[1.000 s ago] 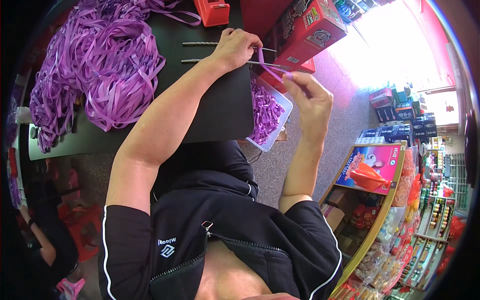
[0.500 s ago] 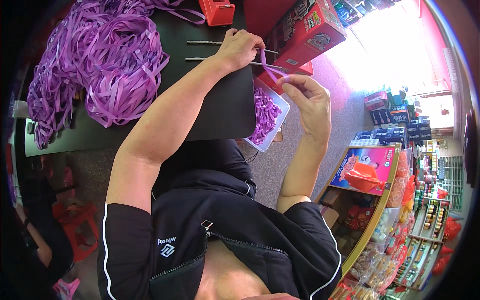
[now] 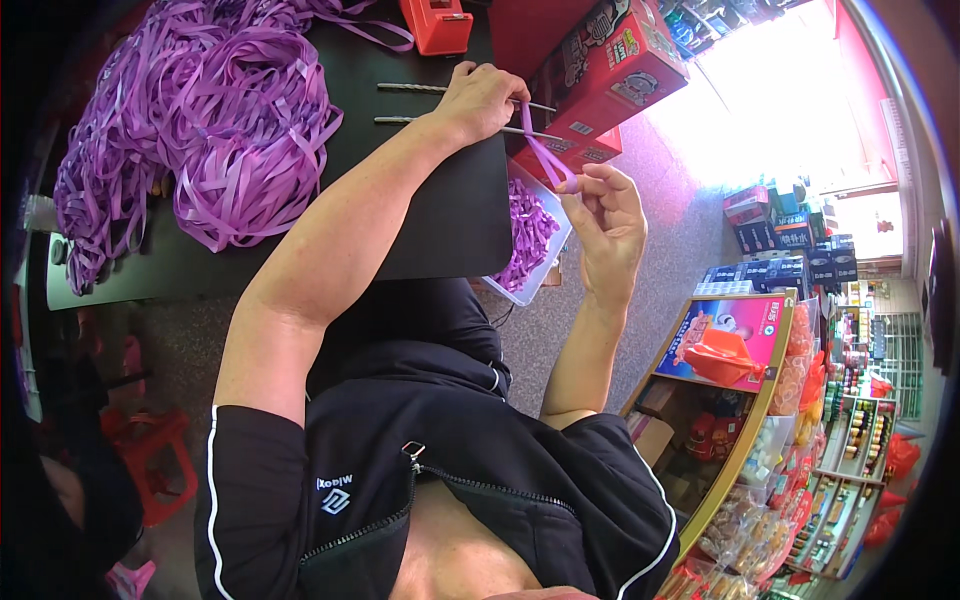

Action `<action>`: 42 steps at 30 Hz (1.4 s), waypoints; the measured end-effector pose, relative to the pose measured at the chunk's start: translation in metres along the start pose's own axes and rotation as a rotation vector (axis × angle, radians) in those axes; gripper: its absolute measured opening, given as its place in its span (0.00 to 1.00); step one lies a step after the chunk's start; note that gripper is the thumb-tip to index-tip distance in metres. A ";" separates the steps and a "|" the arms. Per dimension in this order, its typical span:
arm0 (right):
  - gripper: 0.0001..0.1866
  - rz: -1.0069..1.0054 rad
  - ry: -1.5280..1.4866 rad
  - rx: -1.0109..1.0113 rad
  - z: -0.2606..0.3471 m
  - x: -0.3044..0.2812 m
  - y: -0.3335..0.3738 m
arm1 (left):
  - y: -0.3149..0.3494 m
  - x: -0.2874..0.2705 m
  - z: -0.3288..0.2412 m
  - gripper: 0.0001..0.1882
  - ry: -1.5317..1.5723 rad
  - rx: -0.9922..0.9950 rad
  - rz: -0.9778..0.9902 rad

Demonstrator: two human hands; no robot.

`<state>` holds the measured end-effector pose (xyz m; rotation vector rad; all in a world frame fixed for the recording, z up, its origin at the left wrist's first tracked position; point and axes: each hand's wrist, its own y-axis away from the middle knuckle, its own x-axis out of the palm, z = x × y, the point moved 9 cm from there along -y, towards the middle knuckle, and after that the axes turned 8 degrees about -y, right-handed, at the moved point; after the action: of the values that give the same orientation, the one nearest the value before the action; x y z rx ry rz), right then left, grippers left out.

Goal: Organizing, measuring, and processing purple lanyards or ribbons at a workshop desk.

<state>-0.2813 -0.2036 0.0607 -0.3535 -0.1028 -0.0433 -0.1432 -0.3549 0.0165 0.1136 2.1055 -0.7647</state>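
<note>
The right hand [image 3: 608, 235] is pinching the end of a purple ribbon strip [image 3: 541, 152] between thumb and index finger, its other fingers curling loosely. The left hand [image 3: 482, 102] is bending over two thin metal rods [image 3: 396, 120], its fingertips closing narrowly at the ribbon's upper end. Compared with one second earlier, the right hand is sitting lower in view, nearer the wearer's body, and the strip is running more steeply; the left hand is keeping its place at the rods.

The strip is stretching between the hands beyond the tabletop's right edge, showing two narrow, flat strands that are crossing the lower rod; whether they are encircling it cannot be told. The rods are lying roughly parallel, the upper one displaying a spiral surface.

Further out, a tangled heap of glossy purple ribbon [image 3: 255, 140] is covering the left of the smooth, dark tabletop [image 3: 440, 235]. Below its right edge, a translucent plastic bin [image 3: 556, 250] is containing short purple ribbon pieces [image 3: 527, 232]. A red printed carton [image 3: 628, 65] is standing beyond the rods.
</note>
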 end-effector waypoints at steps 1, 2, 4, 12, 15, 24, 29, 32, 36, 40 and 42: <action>0.19 -0.007 0.002 -0.028 0.002 0.001 0.001 | 0.000 0.000 0.001 0.12 -0.002 -0.004 0.003; 0.18 -0.003 0.077 -0.051 0.004 0.002 0.001 | 0.000 0.000 0.001 0.12 -0.004 -0.008 0.005; 0.17 0.000 0.229 -0.097 0.011 0.003 0.000 | 0.000 0.001 0.000 0.13 -0.007 -0.008 0.013; 0.15 0.081 0.272 -0.128 0.045 0.023 -0.062 | 0.001 0.001 -0.001 0.14 -0.008 -0.003 0.026; 0.15 0.141 0.200 -0.119 0.041 0.032 -0.100 | 0.004 -0.001 0.006 0.17 0.036 0.000 -0.052; 0.16 0.340 -0.286 0.287 -0.071 0.019 -0.207 | 0.003 -0.002 0.002 0.21 0.067 0.009 -0.088; 0.16 0.307 -0.387 0.479 -0.129 0.011 -0.214 | 0.001 -0.002 0.003 0.21 0.067 -0.020 -0.061; 0.17 0.275 -0.421 0.537 -0.152 0.007 -0.212 | 0.001 -0.006 0.000 0.20 0.061 -0.029 -0.045; 0.18 0.248 -0.435 0.565 -0.175 0.007 -0.207 | 0.002 -0.006 -0.001 0.17 0.063 -0.016 -0.076; 0.20 0.259 -0.402 0.569 -0.188 0.003 -0.202 | 0.003 -0.006 -0.002 0.14 0.034 0.014 -0.085; 0.21 0.240 -0.354 0.545 -0.195 -0.002 -0.198 | 0.002 -0.006 -0.002 0.13 0.018 0.005 -0.058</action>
<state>-0.2772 -0.4573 -0.0532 0.1772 -0.4117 0.2823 -0.1407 -0.3514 0.0208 0.0628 2.1319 -0.8054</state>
